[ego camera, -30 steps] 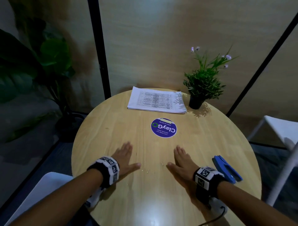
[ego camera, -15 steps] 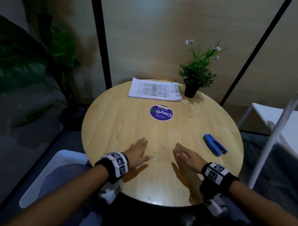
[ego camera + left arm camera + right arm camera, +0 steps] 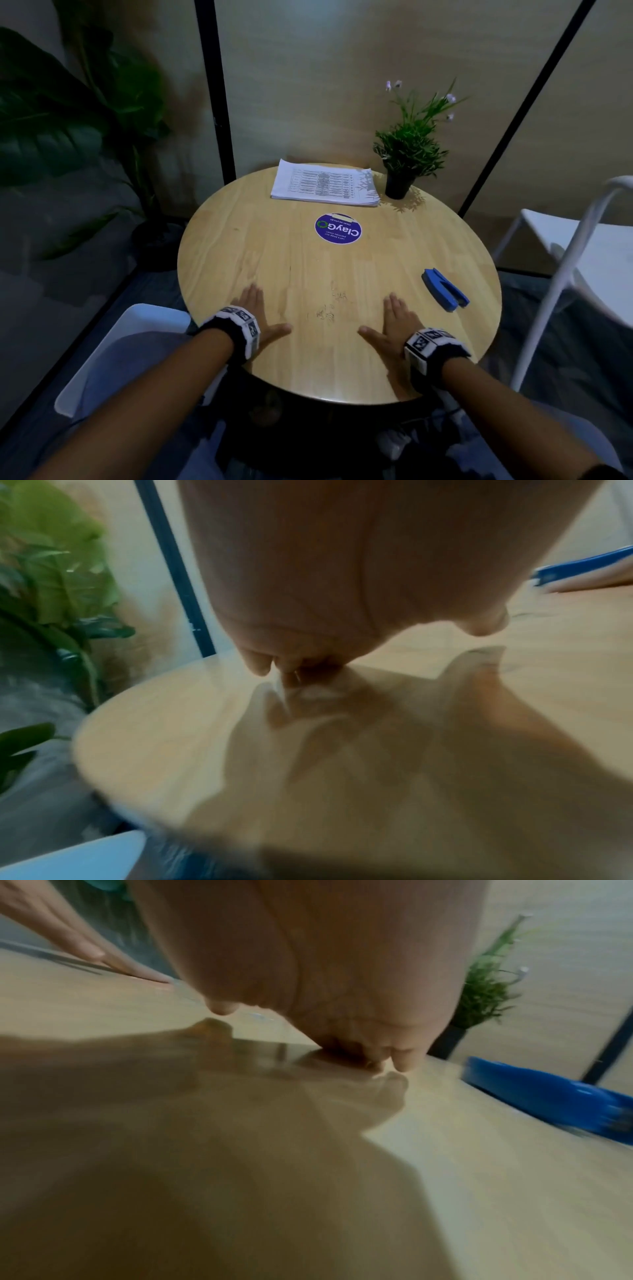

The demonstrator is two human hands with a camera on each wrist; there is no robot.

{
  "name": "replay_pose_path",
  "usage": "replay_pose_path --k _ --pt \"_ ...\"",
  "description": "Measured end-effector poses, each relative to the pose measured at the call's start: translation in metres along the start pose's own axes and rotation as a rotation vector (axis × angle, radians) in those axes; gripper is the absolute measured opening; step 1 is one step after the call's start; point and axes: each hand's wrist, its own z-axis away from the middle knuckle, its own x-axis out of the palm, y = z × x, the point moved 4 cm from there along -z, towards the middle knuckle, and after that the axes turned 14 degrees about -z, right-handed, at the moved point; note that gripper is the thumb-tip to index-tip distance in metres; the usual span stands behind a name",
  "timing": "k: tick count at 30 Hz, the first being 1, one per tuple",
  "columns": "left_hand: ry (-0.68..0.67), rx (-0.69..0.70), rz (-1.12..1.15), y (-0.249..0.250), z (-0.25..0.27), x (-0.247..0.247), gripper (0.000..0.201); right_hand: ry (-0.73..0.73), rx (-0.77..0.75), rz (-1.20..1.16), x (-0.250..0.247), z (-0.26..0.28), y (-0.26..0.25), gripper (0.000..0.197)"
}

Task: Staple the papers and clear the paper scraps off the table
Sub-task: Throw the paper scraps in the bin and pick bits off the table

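So the round wooden worktop (image 3: 239, 260) takes up most of the head view, with a big leafy floor plant (image 3: 68, 113) off at 9 o'clock and a white chair (image 3: 582, 246) at 3 o'clock. The stack of papers (image 3: 323, 183) sits flat at the worktop's 12 o'clock edge, printed side up, and a small potted plant (image 3: 406, 154) is just beside it at about 1 o'clock. A round purple sticker (image 3: 338, 228) is near the middle, just this side of the stack. The blue stapler (image 3: 443, 289) lies at roughly 3 o'clock, well apart from the papers, nobody touching it. Both hands are down flat on the near side, around 6 o'clock: left hand (image 3: 260, 317) with fingers straight and thumb out, gripping nothing, right hand (image 3: 394, 323) same deal, palm down, released, just left of the stapler. Between the 2 hands there's a little scatter of tiny paper scraps (image 3: 330, 306) on the wood, touched by neither hand. Wrist views are blurry, but they show the fingertips (image 3: 260, 666) on the surface.
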Motion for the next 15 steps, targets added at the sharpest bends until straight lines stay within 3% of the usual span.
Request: replay_pose_path --k 1,4,8,11,13,15 --pt "0.016 0.040 -0.020 0.010 0.001 0.002 0.139 -0.011 -0.033 0.011 0.004 -0.001 -0.012 0.104" --pt "-0.018 0.159 -0.088 0.042 0.005 0.006 0.140 -0.071 -0.134 0.018 0.015 -0.002 -0.044 0.101" --pt "-0.088 0.394 -0.218 0.068 0.020 -0.010 0.102 -0.206 -0.276 -0.003 0.006 0.014 -0.067 0.080" --pt "-0.048 0.349 -0.059 0.044 0.021 -0.044 0.082 -0.045 -0.272 -0.311 -0.031 0.021 -0.046 0.053" --pt "0.016 0.280 0.121 0.023 0.024 -0.070 0.051 0.032 -0.180 -0.662 -0.052 0.024 -0.016 0.032" --pt "-0.048 0.276 0.339 0.008 0.028 -0.075 0.025 -0.042 -0.006 -0.901 -0.054 0.029 0.011 0.044"
